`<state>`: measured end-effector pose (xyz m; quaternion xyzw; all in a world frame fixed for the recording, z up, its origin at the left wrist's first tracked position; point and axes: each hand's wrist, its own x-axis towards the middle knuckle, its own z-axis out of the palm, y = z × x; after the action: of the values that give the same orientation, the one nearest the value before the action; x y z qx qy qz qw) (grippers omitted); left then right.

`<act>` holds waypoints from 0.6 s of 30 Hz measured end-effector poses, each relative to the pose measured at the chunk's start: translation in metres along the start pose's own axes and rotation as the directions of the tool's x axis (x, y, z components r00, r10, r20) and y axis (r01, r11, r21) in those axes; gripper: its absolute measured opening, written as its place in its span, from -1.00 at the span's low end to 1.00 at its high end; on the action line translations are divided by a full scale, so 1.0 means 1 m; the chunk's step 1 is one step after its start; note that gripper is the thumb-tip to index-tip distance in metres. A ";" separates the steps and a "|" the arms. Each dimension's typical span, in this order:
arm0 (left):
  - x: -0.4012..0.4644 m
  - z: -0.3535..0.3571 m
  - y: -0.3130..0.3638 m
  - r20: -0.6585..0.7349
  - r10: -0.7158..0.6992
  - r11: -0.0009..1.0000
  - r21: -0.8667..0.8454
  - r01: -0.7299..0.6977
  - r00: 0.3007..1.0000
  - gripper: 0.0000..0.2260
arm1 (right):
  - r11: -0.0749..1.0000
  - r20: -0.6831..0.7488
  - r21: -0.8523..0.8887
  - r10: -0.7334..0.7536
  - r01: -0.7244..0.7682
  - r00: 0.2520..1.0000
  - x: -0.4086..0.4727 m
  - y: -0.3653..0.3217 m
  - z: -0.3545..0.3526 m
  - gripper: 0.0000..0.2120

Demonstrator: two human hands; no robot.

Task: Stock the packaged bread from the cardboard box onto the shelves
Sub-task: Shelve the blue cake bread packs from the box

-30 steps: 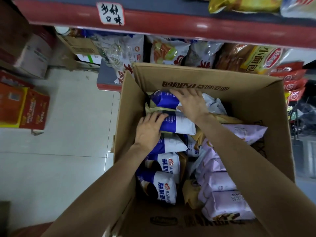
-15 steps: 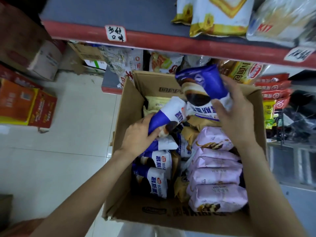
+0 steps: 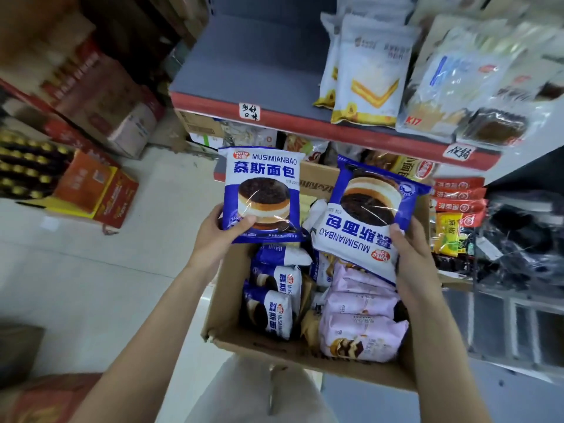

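My left hand (image 3: 218, 230) holds a blue-and-white bread packet (image 3: 262, 190) upright above the cardboard box (image 3: 219, 315). In my right hand (image 3: 410, 257) is a second blue-and-white bread packet (image 3: 369, 215), turned upside down, over the box's far right side. Inside the box lie more blue packets (image 3: 274, 297) on the left and pink packets (image 3: 360, 319) on the right. The grey shelf (image 3: 259, 80) with a red front edge is above and beyond the box; its left part is bare.
White-and-yellow bread bags (image 3: 369, 74) and clear bags (image 3: 464, 87) fill the shelf's right part. A lower shelf behind the box holds more snacks. Orange cartons (image 3: 94, 190) stand on the tiled floor at left. Red snack packets (image 3: 457, 196) hang at right.
Both hands have lifted out of the box, each with a blue packet, and now hold them higher, facing me. The view has tilted up toward the shelf.
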<state>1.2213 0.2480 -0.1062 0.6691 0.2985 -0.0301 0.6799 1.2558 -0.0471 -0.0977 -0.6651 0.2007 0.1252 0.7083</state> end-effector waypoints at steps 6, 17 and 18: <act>-0.015 -0.022 0.021 -0.072 0.039 0.998 -0.038 -0.041 0.997 -0.42 | 0.996 0.110 -0.086 0.015 -0.006 0.994 -0.011 -0.017 0.032 -0.67; 0.031 -0.066 0.052 -0.167 0.130 0.982 -0.115 -0.151 0.977 -0.55 | 0.967 0.214 -0.218 -0.085 0.133 0.973 0.008 -0.060 0.110 -0.30; 0.040 -0.072 0.057 -0.165 0.140 0.981 -0.113 -0.160 0.976 -0.56 | 0.960 0.200 -0.242 -0.093 0.141 0.975 0.011 -0.066 0.119 -0.31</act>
<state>1.2528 0.3345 -0.0676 0.6460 0.3005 0.0927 0.6955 1.3090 0.0641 -0.0394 -0.7466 0.0757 0.1694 0.6388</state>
